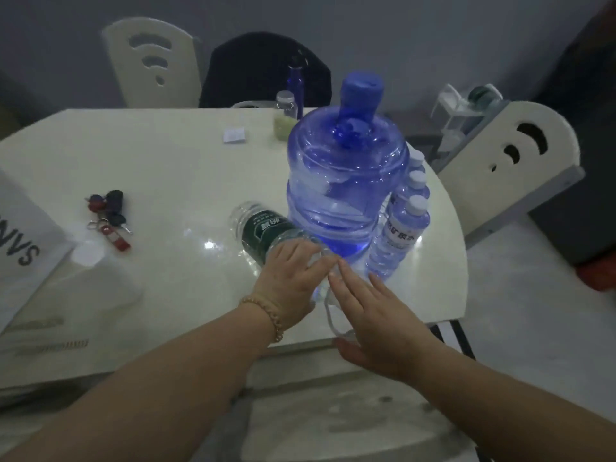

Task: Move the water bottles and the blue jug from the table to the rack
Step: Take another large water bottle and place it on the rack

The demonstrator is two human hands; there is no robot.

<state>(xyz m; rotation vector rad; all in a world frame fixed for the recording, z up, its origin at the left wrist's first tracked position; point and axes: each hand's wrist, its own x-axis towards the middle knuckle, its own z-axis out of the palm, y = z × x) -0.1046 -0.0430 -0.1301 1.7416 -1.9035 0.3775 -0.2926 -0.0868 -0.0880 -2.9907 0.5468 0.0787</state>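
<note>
Slippage from the left hand's (293, 275) curl over the lying green-labelled clear plastic bottle (263, 228), mid-frame beside the tall translucent blue jug (346, 181), could send it rolling; right hand (373, 318) hovers flat, empty.

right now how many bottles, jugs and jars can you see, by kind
blue jug: 1
upright white-capped water bottles: 3
green-label water bottle, lying on its side: 1
small white-lidded jar: 1
slim dark blue bottle: 1
total: 7 in view
</note>
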